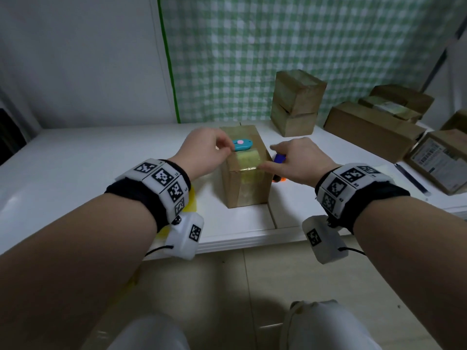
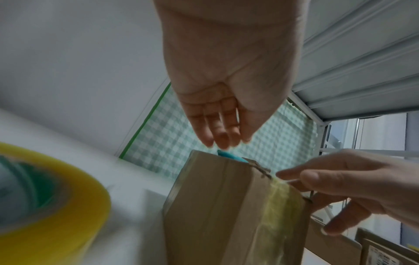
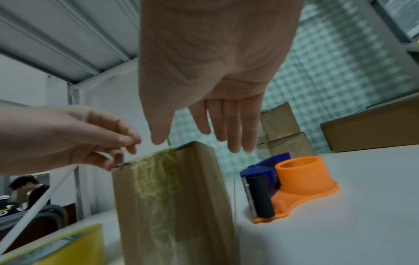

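A tall cardboard box (image 1: pixel 242 183) (image 2: pixel 215 206) (image 3: pixel 204 197) stands upright on the white table (image 1: pixel 88 160), with yellowish tape (image 1: pixel 249 157) running over its top edge and down the front. A turquoise box cutter (image 1: pixel 242 144) (image 2: pixel 231 156) with a pink button lies on the box top. My left hand (image 1: pixel 226 147) (image 2: pixel 223 143) (image 3: pixel 131 143) has gathered fingertips pinching the cutter's near end. My right hand (image 1: pixel 267 157) (image 3: pixel 197 145) hovers at the box's right top edge with straight fingers. Its thumb touches the tape at the front edge.
An orange and blue tape dispenser (image 3: pixel 294 184) (image 1: pixel 279 159) sits just right of the box. A yellow tape roll (image 2: pixel 45 188) (image 1: pixel 190 200) lies under my left wrist. Stacked boxes (image 1: pixel 295 102) and flat parcels (image 1: pixel 366 130) fill the back right, and a pen (image 1: pixel 412 178) lies nearby.
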The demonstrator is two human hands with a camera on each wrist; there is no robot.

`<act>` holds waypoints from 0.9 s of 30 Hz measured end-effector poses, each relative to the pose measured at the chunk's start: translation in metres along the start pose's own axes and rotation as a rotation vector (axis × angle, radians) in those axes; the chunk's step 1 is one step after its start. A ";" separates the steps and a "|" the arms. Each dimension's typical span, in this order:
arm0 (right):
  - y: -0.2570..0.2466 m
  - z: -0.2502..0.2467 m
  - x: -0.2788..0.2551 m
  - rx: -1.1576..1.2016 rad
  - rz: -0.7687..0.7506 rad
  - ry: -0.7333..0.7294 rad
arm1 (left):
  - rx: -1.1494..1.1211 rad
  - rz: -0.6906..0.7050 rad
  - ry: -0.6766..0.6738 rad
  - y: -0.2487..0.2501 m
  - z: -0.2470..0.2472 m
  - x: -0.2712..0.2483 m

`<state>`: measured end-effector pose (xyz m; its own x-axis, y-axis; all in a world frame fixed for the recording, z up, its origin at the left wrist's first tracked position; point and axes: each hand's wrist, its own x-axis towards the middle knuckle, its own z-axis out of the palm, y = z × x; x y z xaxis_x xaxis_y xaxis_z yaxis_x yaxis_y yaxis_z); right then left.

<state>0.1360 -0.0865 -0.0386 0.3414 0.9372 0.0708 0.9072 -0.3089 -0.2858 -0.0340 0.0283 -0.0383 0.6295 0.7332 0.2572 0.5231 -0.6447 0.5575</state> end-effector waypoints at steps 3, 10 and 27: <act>-0.019 -0.001 0.000 0.071 -0.006 -0.025 | 0.076 -0.008 -0.028 0.002 0.002 0.018; -0.045 0.026 0.024 0.059 0.095 -0.102 | 0.136 -0.015 -0.127 0.005 0.021 0.036; -0.029 0.025 0.084 0.339 0.255 0.094 | -0.233 -0.267 0.310 -0.036 0.006 0.074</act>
<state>0.1328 0.0052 -0.0481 0.5792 0.8142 0.0391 0.6640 -0.4434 -0.6021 -0.0029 0.1041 -0.0445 0.2704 0.9198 0.2843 0.4787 -0.3847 0.7892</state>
